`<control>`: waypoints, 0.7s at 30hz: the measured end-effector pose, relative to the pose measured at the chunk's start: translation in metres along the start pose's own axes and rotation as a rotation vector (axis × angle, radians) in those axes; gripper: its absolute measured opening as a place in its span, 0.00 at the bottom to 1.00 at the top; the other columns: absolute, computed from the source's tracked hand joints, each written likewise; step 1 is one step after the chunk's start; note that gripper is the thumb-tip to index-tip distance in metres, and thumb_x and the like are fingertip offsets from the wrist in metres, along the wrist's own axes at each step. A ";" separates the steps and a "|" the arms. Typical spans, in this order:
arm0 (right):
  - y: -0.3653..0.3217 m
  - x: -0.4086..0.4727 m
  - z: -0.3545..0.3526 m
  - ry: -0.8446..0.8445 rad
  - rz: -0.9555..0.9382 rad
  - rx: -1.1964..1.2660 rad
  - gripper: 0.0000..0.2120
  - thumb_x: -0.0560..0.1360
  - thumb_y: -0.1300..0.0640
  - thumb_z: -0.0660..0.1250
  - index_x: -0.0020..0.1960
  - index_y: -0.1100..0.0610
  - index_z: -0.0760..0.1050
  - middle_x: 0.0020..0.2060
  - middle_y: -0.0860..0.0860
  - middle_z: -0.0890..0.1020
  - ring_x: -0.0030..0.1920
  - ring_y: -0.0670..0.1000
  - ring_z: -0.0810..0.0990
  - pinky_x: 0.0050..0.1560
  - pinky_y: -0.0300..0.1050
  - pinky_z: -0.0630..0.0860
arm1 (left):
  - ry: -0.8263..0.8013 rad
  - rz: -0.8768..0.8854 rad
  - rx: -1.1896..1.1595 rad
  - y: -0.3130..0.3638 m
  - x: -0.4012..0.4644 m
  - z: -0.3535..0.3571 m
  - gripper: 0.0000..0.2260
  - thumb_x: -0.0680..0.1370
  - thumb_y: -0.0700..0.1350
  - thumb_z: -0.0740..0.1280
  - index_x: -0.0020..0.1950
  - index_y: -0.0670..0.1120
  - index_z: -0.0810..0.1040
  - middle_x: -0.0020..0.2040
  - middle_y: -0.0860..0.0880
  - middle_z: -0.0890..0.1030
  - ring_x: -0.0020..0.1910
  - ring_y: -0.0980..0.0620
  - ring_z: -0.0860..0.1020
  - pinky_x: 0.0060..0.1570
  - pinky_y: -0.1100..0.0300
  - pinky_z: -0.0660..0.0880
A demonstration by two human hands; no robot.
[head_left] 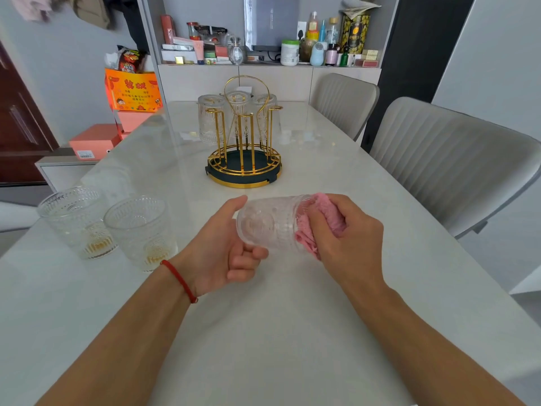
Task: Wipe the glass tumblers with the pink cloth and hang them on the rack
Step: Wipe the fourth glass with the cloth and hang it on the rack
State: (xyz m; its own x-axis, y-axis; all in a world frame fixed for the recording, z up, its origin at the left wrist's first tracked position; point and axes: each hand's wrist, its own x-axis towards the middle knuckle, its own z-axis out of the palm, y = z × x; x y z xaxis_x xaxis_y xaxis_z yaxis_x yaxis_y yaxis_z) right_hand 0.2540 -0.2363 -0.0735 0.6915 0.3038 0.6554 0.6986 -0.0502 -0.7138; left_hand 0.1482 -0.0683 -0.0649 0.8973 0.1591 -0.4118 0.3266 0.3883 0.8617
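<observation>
My left hand grips a clear embossed glass tumbler lying on its side above the table, its mouth turned right. My right hand holds the pink cloth bunched against the tumbler's mouth. Two more tumblers stand upright at the left: one near the table edge, the other beside it. The gold wire rack with a dark round base stands in the middle of the table. Three tumblers hang upside down on its far pegs; the near pegs are bare.
The white table stretches ahead. Two grey chairs stand along its right side. A cluttered shelf of bottles and boxes is behind the rack, and orange and pink boxes sit at the back left.
</observation>
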 end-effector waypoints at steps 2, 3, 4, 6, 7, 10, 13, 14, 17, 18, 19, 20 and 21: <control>0.004 -0.002 0.001 0.019 -0.020 -0.080 0.05 0.78 0.60 0.70 0.51 0.51 0.81 0.35 0.40 0.83 0.38 0.37 0.82 0.38 0.29 0.75 | 0.026 0.045 -0.022 0.002 0.001 0.002 0.23 0.81 0.67 0.54 0.47 0.49 0.74 0.33 0.49 0.62 0.25 0.55 0.54 0.20 0.66 0.53; 0.008 -0.002 0.000 0.005 -0.052 -0.108 0.04 0.78 0.59 0.70 0.52 0.53 0.82 0.37 0.41 0.83 0.39 0.39 0.82 0.40 0.32 0.77 | 0.049 0.035 -0.020 0.003 0.001 0.002 0.23 0.81 0.68 0.54 0.44 0.50 0.73 0.32 0.50 0.60 0.24 0.56 0.54 0.19 0.67 0.53; 0.010 -0.002 -0.001 -0.026 -0.084 -0.115 0.04 0.78 0.59 0.70 0.53 0.54 0.82 0.37 0.42 0.83 0.40 0.41 0.83 0.41 0.35 0.79 | 0.067 0.008 -0.014 0.002 0.001 0.002 0.23 0.80 0.69 0.55 0.40 0.50 0.70 0.32 0.51 0.59 0.23 0.56 0.54 0.18 0.69 0.53; 0.018 0.001 -0.005 -0.078 -0.212 -0.178 0.07 0.78 0.58 0.70 0.56 0.56 0.82 0.43 0.46 0.85 0.44 0.46 0.84 0.45 0.45 0.81 | 0.080 -0.058 0.030 -0.001 0.000 0.002 0.25 0.79 0.71 0.55 0.36 0.50 0.67 0.30 0.52 0.58 0.22 0.57 0.54 0.17 0.70 0.53; 0.021 0.003 -0.006 -0.099 -0.288 -0.220 0.09 0.78 0.58 0.70 0.58 0.56 0.82 0.46 0.48 0.85 0.47 0.50 0.84 0.47 0.49 0.80 | 0.084 -0.080 0.063 -0.003 0.000 0.003 0.26 0.78 0.72 0.55 0.36 0.50 0.66 0.30 0.52 0.57 0.22 0.57 0.53 0.18 0.70 0.52; 0.022 0.006 -0.009 -0.072 -0.298 -0.149 0.10 0.79 0.59 0.69 0.59 0.56 0.82 0.50 0.50 0.86 0.50 0.52 0.84 0.49 0.52 0.80 | 0.099 -0.056 0.074 -0.004 0.001 0.007 0.28 0.77 0.74 0.56 0.37 0.50 0.66 0.31 0.51 0.59 0.25 0.55 0.54 0.19 0.67 0.52; 0.014 0.005 -0.007 0.006 -0.203 -0.064 0.09 0.78 0.62 0.70 0.57 0.55 0.83 0.47 0.48 0.86 0.47 0.49 0.84 0.48 0.50 0.81 | 0.085 0.056 -0.038 0.000 0.000 0.011 0.25 0.77 0.71 0.60 0.42 0.48 0.71 0.32 0.49 0.62 0.28 0.53 0.58 0.24 0.63 0.58; 0.011 0.004 -0.006 0.013 -0.175 -0.045 0.08 0.78 0.62 0.70 0.57 0.55 0.83 0.47 0.47 0.86 0.47 0.48 0.85 0.48 0.48 0.81 | 0.086 0.083 -0.092 0.001 0.000 0.011 0.24 0.78 0.69 0.62 0.42 0.48 0.71 0.32 0.49 0.62 0.29 0.53 0.59 0.26 0.62 0.60; 0.010 0.004 -0.006 -0.042 -0.079 0.019 0.10 0.78 0.60 0.70 0.58 0.55 0.82 0.52 0.43 0.86 0.51 0.46 0.84 0.51 0.43 0.81 | 0.145 0.201 -0.179 0.003 0.000 0.011 0.20 0.75 0.65 0.69 0.43 0.48 0.74 0.34 0.49 0.63 0.30 0.53 0.62 0.29 0.61 0.65; 0.011 0.005 -0.007 -0.057 -0.051 0.015 0.11 0.78 0.59 0.71 0.60 0.54 0.81 0.53 0.43 0.85 0.53 0.45 0.84 0.52 0.42 0.81 | 0.199 0.267 -0.166 0.004 0.000 0.012 0.21 0.74 0.65 0.70 0.44 0.47 0.77 0.36 0.47 0.66 0.31 0.52 0.66 0.32 0.60 0.68; 0.011 0.005 -0.007 -0.060 -0.023 0.010 0.13 0.77 0.58 0.71 0.62 0.54 0.80 0.54 0.43 0.84 0.54 0.45 0.83 0.53 0.41 0.80 | 0.280 0.356 -0.124 0.006 -0.001 0.013 0.22 0.72 0.66 0.71 0.46 0.47 0.80 0.38 0.46 0.72 0.35 0.50 0.72 0.37 0.58 0.72; 0.012 0.006 -0.007 -0.051 0.006 0.019 0.14 0.77 0.57 0.71 0.63 0.53 0.80 0.55 0.44 0.84 0.54 0.44 0.83 0.53 0.41 0.81 | 0.382 0.460 -0.057 0.007 -0.002 0.013 0.24 0.70 0.68 0.72 0.48 0.47 0.83 0.43 0.46 0.80 0.42 0.47 0.77 0.44 0.55 0.75; 0.011 0.008 -0.008 -0.036 0.045 0.052 0.14 0.78 0.58 0.70 0.62 0.52 0.80 0.53 0.44 0.84 0.53 0.45 0.83 0.52 0.43 0.82 | 0.491 0.576 0.027 0.008 -0.003 0.013 0.26 0.68 0.70 0.72 0.50 0.49 0.85 0.48 0.48 0.84 0.49 0.47 0.80 0.50 0.53 0.77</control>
State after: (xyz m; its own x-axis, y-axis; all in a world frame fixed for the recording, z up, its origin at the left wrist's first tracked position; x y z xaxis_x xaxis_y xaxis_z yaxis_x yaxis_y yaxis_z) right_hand 0.2686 -0.2423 -0.0745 0.7143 0.3368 0.6135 0.6558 -0.0158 -0.7548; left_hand 0.1520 -0.0779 -0.0529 0.6949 0.7187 0.0261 -0.1406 0.1002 0.9850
